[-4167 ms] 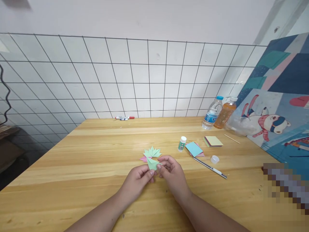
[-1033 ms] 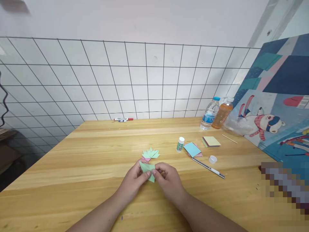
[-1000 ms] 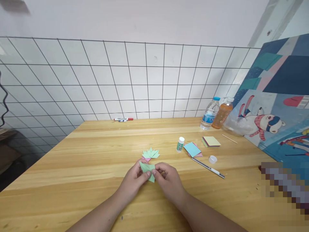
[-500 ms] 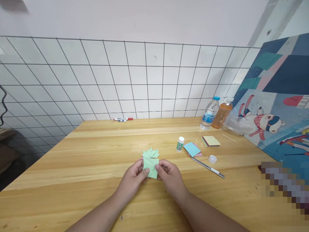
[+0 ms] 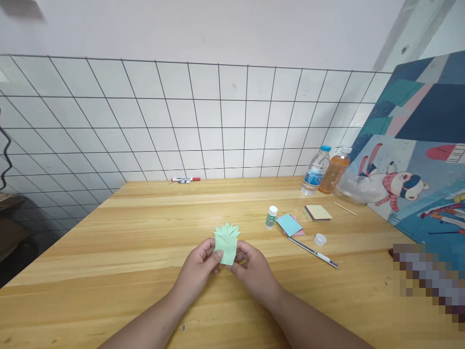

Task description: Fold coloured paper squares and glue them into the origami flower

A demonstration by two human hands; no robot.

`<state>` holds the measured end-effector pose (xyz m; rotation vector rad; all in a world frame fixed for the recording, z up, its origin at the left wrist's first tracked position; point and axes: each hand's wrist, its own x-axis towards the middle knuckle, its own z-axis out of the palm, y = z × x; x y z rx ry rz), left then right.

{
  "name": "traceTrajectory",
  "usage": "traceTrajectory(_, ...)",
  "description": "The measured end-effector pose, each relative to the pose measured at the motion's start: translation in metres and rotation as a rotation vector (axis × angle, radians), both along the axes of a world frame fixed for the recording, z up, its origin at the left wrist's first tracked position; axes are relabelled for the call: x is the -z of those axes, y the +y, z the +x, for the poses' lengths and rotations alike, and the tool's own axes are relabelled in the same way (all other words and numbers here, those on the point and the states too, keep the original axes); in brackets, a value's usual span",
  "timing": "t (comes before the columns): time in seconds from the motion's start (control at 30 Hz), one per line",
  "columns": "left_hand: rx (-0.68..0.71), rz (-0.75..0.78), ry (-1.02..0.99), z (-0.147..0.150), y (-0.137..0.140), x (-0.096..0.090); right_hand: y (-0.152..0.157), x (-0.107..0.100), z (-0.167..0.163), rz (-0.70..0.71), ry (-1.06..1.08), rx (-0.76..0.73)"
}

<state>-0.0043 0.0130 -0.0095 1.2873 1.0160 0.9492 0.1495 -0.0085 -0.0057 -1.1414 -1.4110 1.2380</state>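
A pale green square of paper (image 5: 225, 249) is between my two hands, low over the middle of the table. My left hand (image 5: 201, 261) is closed on its left side, with the thumb pressed on the front face. At the right edge, my right hand (image 5: 255, 265) is closed, its fingers partly behind the paper and its thumb by the lower right corner. A pleated green paper fan with several points (image 5: 227, 229) shows just past the top edge of the square. The square hides the base of the fan, so I cannot tell if they are joined.
To the right stand a glue stick (image 5: 271, 217), blue paper squares (image 5: 289, 224), a utility knife (image 5: 313, 252), a clear cap (image 5: 320, 239) and a paper stack (image 5: 317, 212). Behind them are a water bottle (image 5: 315, 170) and an orange drink bottle (image 5: 334, 170). Markers (image 5: 185, 180) lie by the wall.
The green square has shifted slightly up and left, now overlapping the fan's lower edge. My right thumb has slid off its front face to the lower right corner.
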Motion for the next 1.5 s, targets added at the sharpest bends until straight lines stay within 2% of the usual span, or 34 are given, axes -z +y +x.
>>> traceTrajectory(0.27, 0.049, 0.036, -0.033, 0.000, -0.006, -0.005, 0.002, 0.005, 0.001, -0.007, -0.022, 0.043)
traceTrajectory(0.37, 0.045, 0.026, -0.086, -0.002, -0.003, -0.002, 0.002, 0.006, 0.002, -0.027, -0.014, 0.068)
traceTrajectory(0.47, 0.036, 0.006, -0.044, -0.004, -0.001, 0.002, 0.003, 0.007, 0.003, -0.040, -0.004, 0.121)
traceTrajectory(0.77, 0.145, 0.118, -0.002, 0.002, -0.008, -0.005, 0.004, 0.009, 0.003, -0.046, 0.006, 0.143)
traceTrajectory(0.93, 0.067, 0.103, 0.075, 0.001, -0.005, -0.002, 0.003, 0.004, 0.002, -0.060, 0.088, 0.113)
traceTrajectory(1.07, 0.007, 0.024, 0.038, -0.002, 0.001, 0.003, 0.003, 0.003, 0.002, -0.049, 0.118, 0.102)
traceTrajectory(1.33, 0.080, 0.085, 0.083, -0.001, -0.004, 0.005, 0.004, 0.004, 0.002, -0.078, 0.141, 0.135)
traceTrajectory(1.5, 0.062, 0.039, 0.013, -0.004, 0.000, 0.006, 0.004, 0.004, 0.003, -0.105, 0.183, 0.170)
